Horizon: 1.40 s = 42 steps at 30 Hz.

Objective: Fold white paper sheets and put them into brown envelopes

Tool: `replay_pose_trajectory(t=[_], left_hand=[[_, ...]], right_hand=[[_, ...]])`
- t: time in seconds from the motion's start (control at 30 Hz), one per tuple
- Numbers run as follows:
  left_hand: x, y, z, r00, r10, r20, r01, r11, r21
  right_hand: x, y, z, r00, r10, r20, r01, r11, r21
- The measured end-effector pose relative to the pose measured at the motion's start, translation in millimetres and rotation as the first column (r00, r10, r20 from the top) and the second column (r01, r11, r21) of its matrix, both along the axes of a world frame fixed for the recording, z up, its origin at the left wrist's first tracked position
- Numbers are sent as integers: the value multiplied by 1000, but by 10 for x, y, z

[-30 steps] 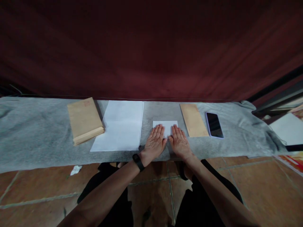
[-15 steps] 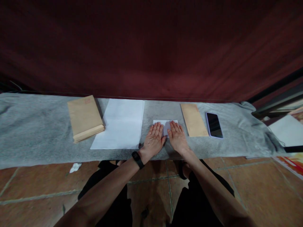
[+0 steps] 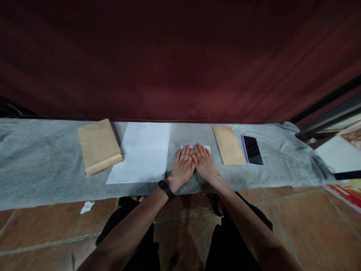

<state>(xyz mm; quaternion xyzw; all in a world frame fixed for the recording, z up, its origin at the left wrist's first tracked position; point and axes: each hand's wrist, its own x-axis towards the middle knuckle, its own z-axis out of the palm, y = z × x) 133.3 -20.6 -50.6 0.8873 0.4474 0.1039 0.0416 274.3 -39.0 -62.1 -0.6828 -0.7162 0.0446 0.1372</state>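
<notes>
A small folded piece of white paper (image 3: 208, 148) lies on the grey cloth, mostly covered by my hands. My left hand (image 3: 182, 165) presses flat on its left part, fingers stretched forward. My right hand (image 3: 205, 162) lies flat on the right part, close against the left one. Only the paper's far edge and corners show past the fingertips. To the left is a stack of larger white sheets (image 3: 141, 152). A single brown envelope (image 3: 229, 145) rests to the right of my hands.
A thick stack of brown envelopes (image 3: 100, 145) sits at the left, partly by the white sheets. On the right lies a phone (image 3: 253, 150) with a dark screen. The grey cloth (image 3: 50, 162) covers a narrow bench before a dark red curtain (image 3: 180, 75).
My right hand has slid left over the paper, and my two hands now meet. The gap of paper between them is covered. The view has shifted slightly.
</notes>
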Motion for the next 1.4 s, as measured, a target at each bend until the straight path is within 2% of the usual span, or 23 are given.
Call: replay_pose_trajectory(t=[0.23,0.67,0.97,1.3,1.4], left_hand=[[-98,70,-58,999,29,-12,-29,999,17],[-196,98,-27,993,109,-37,-110,994,-18],[-263,101,-36,991,133,-21,-133,991,11],[-338,156,-68,990,143,-6,-143,990,-14],[-369,168,-26,990,138,-2,-138,990,-10]], right_hand=[[21,-32,-72,997,-41,63,36,996,76],[202,-104,-111,993,-86,84,78,993,94],[317,-165,-116,993,-100,70,94,992,85],[379,-241,-136,992,-108,66,100,988,114],[383,-251,-140,992,-109,56,101,988,119]])
